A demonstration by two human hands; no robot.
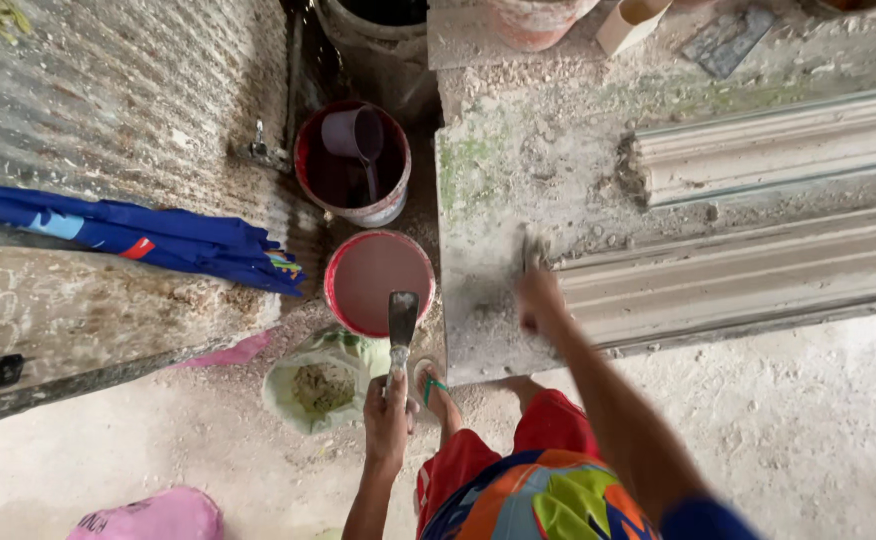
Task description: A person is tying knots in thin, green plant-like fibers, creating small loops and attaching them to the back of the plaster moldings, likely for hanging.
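Note:
My left hand grips the handle of a flat metal scraper, its blade pointing up over the rim of a red bucket filled with pale pinkish-grey paste. My right hand reaches forward and holds a small tool against the left end of a long moulded plaster cornice lying on a dusty slab. The tool in that hand is blurred and partly hidden. My foot in a green sandal stands beside the slab's near corner.
A second red bucket with dark liquid and a purple scoop stands behind the first. A sack of greenish powder sits by my left hand. A folded blue umbrella lies on corrugated sheeting at left. Another cornice piece lies farther back.

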